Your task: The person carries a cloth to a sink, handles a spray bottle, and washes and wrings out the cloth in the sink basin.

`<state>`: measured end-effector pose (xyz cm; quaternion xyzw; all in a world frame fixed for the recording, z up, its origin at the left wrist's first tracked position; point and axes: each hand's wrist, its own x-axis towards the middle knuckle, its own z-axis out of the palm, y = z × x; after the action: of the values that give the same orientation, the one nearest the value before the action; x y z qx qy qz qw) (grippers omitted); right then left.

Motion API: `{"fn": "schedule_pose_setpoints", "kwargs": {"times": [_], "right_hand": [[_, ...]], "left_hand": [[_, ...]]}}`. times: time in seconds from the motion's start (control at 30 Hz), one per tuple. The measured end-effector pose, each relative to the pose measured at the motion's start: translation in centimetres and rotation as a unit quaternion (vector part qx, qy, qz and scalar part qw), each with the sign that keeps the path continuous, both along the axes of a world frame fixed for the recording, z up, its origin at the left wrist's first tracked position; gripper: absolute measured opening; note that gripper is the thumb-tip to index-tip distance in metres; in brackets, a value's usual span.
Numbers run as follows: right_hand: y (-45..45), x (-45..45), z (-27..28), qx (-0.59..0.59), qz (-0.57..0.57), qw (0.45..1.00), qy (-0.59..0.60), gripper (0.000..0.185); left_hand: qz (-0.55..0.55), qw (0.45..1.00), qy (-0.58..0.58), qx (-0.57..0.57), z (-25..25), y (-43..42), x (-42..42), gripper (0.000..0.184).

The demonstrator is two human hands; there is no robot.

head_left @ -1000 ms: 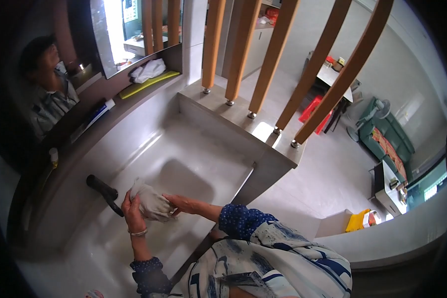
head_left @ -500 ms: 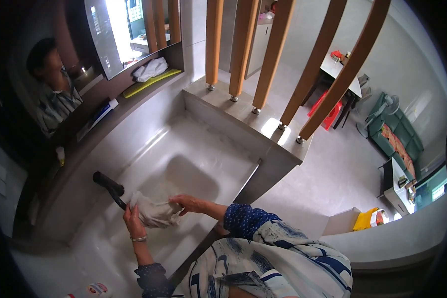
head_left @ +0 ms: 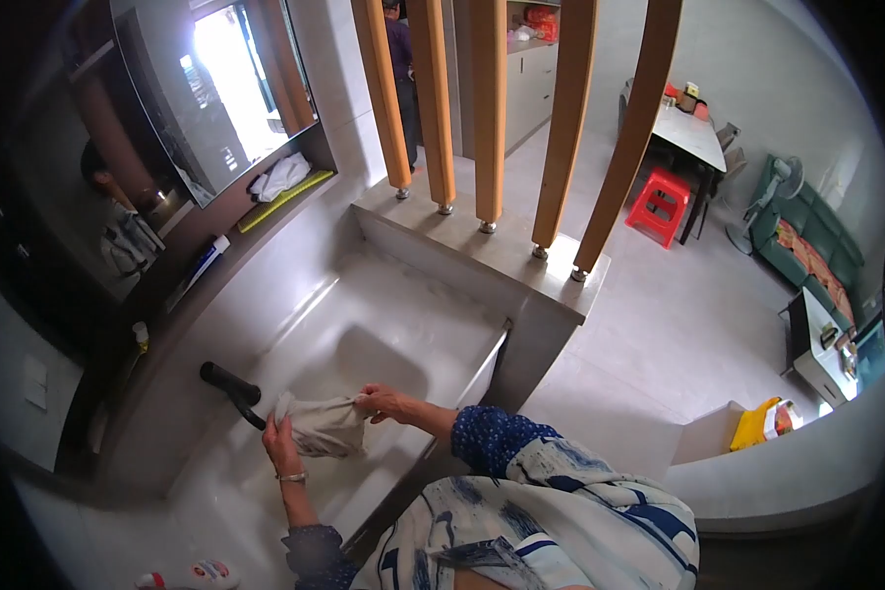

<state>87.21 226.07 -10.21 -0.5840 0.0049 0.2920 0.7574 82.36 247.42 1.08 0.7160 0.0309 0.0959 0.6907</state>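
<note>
A pale, damp-looking cloth (head_left: 324,427) is stretched between my two hands over the white sink (head_left: 433,334). Its left end is gripped by my left hand (head_left: 283,444), close to the black faucet (head_left: 231,385). My right hand (head_left: 382,401) pinches the cloth's upper right corner, and the lower edge hangs loose into the basin. Both hands have their fingers closed on the fabric. The basin floor beneath the cloth is partly hidden.
On the ledge under the mirror (head_left: 216,98) lie a white cloth (head_left: 280,177), a yellow strip (head_left: 283,203) and a toothpaste tube (head_left: 202,267). Wooden posts (head_left: 490,118) rise behind the sink. A person (head_left: 401,59) stands beyond them. A red stool (head_left: 659,206) is further back.
The cloth is spread wider and flatter between my hands; before, it was more bunched. My head view has shifted, and a person now shows behind the posts.
</note>
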Motion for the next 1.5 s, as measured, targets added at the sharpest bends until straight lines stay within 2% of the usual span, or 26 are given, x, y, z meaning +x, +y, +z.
{"fn": "schedule_pose_setpoints", "kwargs": {"times": [0.1, 0.27, 0.4, 0.43, 0.47, 0.5, 0.53, 0.57, 0.6, 0.63, 0.67, 0.7, 0.73, 0.77, 0.87, 0.93, 0.97, 1.03, 1.1, 1.17, 1.2, 1.27, 1.3, 1.33, 1.43, 1.5], "right_hand": [[-0.1, 0.4, 0.2, 0.006, 0.030, 0.999, -0.015, 0.026], [-0.9, 0.3, 0.8, 0.002, 0.023, 0.998, -0.053, 0.021], [-1.6, 1.9, -1.7, -0.047, 0.053, 0.996, -0.059, 0.021], [-1.2, 2.6, -3.7, 0.029, 0.047, 0.997, -0.057, 0.022], [-2.3, 1.7, -1.4, -0.113, 0.032, 0.978, -0.170, 0.023], [-2.6, 1.4, -0.7, -0.272, -0.002, 0.913, -0.305, 0.025], [-2.5, 1.0, -0.4, -0.417, -0.026, 0.803, -0.425, 0.028], [-2.5, 0.7, 0.6, -0.448, -0.026, 0.777, -0.442, 0.030], [-3.4, 3.0, -1.1, -0.379, 0.025, 0.777, -0.503, 0.029], [-4.8, 3.6, 0.7, -0.347, 0.100, 0.787, -0.500, 0.029], [-4.5, 4.1, -0.1, -0.273, 0.034, 0.783, -0.558, 0.018], [-4.9, 5.0, 0.3, -0.325, 0.156, 0.799, -0.481, 0.028], [-4.8, 5.7, 0.2, -0.365, 0.141, 0.781, -0.487, 0.024], [-5.7, 5.1, -0.2, -0.316, 0.067, 0.795, -0.514, 0.017], [-5.7, 4.8, -2.2, -0.382, 0.054, 0.803, -0.454, 0.014], [-4.1, 5.9, -3.9, -0.399, 0.109, 0.794, -0.445, 0.017], [-3.2, 5.6, -2.2, -0.387, 0.140, 0.807, -0.424, 0.020], [0.7, 6.4, -0.5, -0.314, 0.104, 0.825, -0.459, 0.028], [5.3, 7.7, 5.3, -0.258, 0.074, 0.824, -0.499, 0.040], [10.0, 9.1, 12.1, -0.237, 0.086, 0.811, -0.527, 0.042], [13.2, 10.2, 13.7, -0.205, 0.083, 0.832, -0.508, 0.043], [18.0, 12.3, 15.8, -0.166, 0.085, 0.849, -0.495, 0.043], [19.9, 13.0, 16.5, -0.135, 0.117, 0.933, -0.311, 0.041], [21.1, 13.3, 16.8, -0.103, 0.146, 0.978, -0.111, 0.038], [23.2, 12.4, 15.8, -0.026, 0.131, 0.989, -0.056, 0.031], [27.4, 18.9, 7.0, -0.083, 0.217, 0.928, -0.290, 0.023]], "left_hand": [[0.024, 0.998, -0.041, -0.027, -1.1, 0.3, -1.7, 0.031], [0.098, 0.991, 0.012, 0.091, -4.2, 1.5, -4.4, 0.027], [0.114, 0.984, -0.002, 0.135, -7.6, 1.0, -6.0, 0.027], [0.135, 0.976, 0.023, 0.167, -7.7, 1.1, -6.8, 0.027], [0.147, 0.969, 0.045, 0.195, -7.8, 0.4, -6.3, 0.028], [0.152, 0.961, 0.063, 0.221, -8.3, -0.8, -5.4, 0.029], [0.111, 0.951, 0.105, 0.270, -9.3, -0.9, -4.9, 0.030], [0.086, 0.935, 0.146, 0.313, -10.6, -0.3, -4.3, 0.031], [0.050, 0.934, 0.158, 0.317, -12.8, 0.3, -3.2, 0.038], [0.037, 0.886, 0.121, 0.445, -11.9, -0.3, -3.5, 0.048], [0.027, 0.900, 0.199, 0.388, -11.4, -0.3, -3.6, 0.054], [0.019, 0.899, 0.191, 0.394, -10.1, -0.6, -4.2, 0.049], [0.012, 0.898, 0.183, 0.399, -8.9, -0.9, -4.7, 0.044], [0.043, 0.919, 0.113, 0.376, -10.0, -0.7, -5.4, 0.038], [0.041, 0.958, 0.125, 0.253, -9.0, -2.0, -8.4, 0.033], [0.072, 0.974, 0.143, 0.157, -9.3, -1.3, -10.6, 0.031], [0.092, 0.980, 0.139, 0.110, -10.1, -1.2, -11.7, 0.030], [0.123, 0.974, 0.145, 0.123, -9.7, 0.5, -13.2, 0.030], [0.144, 0.967, 0.159, 0.139, -8.8, 1.2, -13.5, 0.029], [0.177, 0.971, 0.150, 0.052, -6.9, 1.0, -12.8, 0.029], [0.189, 0.970, 0.143, 0.052, -6.2, 1.2, -12.5, 0.029], [0.200, 0.953, 0.156, -0.164, -5.6, 0.8, -11.4, 0.034], [0.208, 0.953, 0.148, -0.163, -5.7, 0.7, -10.7, 0.034], [0.207, 0.942, 0.138, -0.227, -6.4, 0.5, -10.1, 0.033], [0.224, 0.904, 0.121, -0.344, -8.0, 0.2, -8.6, 0.030], [0.209, 0.874, 0.105, -0.427, -9.9, 0.7, -6.5, 0.026]]}}
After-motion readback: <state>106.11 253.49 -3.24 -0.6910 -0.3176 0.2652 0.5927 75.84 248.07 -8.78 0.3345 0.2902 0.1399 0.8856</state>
